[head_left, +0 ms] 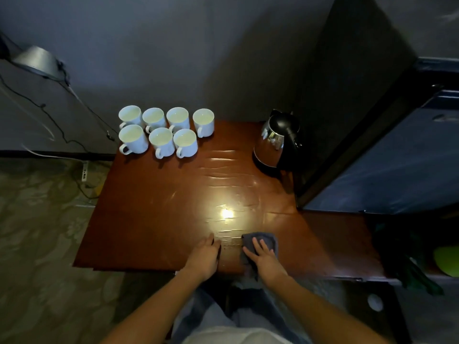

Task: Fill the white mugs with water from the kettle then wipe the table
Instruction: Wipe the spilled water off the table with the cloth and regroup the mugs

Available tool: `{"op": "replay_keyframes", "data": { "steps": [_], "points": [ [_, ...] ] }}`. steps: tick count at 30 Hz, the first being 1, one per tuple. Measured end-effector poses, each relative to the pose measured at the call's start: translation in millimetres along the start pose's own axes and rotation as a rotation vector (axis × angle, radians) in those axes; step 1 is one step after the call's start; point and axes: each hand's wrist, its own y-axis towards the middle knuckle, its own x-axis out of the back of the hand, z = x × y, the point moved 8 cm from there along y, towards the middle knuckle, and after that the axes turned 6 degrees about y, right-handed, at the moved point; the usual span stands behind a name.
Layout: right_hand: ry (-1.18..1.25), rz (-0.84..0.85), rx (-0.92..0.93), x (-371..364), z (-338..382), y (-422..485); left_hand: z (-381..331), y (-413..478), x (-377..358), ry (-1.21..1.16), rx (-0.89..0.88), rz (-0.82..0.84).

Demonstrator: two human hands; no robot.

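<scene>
Near edge: the person's right hand (263, 256) lies flat on a grey cloth (272, 240), its fingers (255, 245) straight and slightly spread, pressing the cloth to the wooden table (149, 219) rather than gripping it. One corner of the cloth hangs over the near edge, under the wrist. Just left of the cloth, and apart from it, the left hand (206, 254) rests on the tabletop with its fingers extended, close together and holding nothing.

Middle: a bright lamp reflection (226, 214) sits beyond the hands. Around it and toward the far right, wet streaks (223, 167) run in roughly parallel bands across the surface. These suggest that this part of the table is damp, either wiped over or yet to be dried; which of the two cannot be told.

Far: seven white mugs (161, 131) stand upright in two rows at the far-left corner, four behind and three in front, handles toward the near side. Their interiors show a pale, level surface, which suggests that they are filled, though the dim light leaves this uncertain. The kettle (273, 142) stands upright at the far-right corner, well apart from the mugs, with neither hand on it.

Judgement of progress: the pouring appears complete and the wiping is under way at the near edge. The left half of the table and the strip in front of the mugs show no streaks and probably remain to be wiped.
</scene>
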Motion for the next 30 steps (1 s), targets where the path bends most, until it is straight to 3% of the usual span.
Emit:
{"op": "replay_keyframes", "data": {
  "steps": [18, 26, 30],
  "points": [
    [0.371, -0.154, -0.231, 12.3, -189.8, -69.4, -49.3, 21.3, 11.1, 0.061, -0.072, 0.019],
    [0.393, -0.094, -0.229, 10.2, -196.6, -71.4, -46.9, 26.8, 34.9, 0.135, -0.027, -0.035],
    [0.423, -0.252, -0.265, 17.2, -195.1, -80.0, -51.4, 26.8, 40.4, 0.152, 0.005, 0.019]
  ]
}}
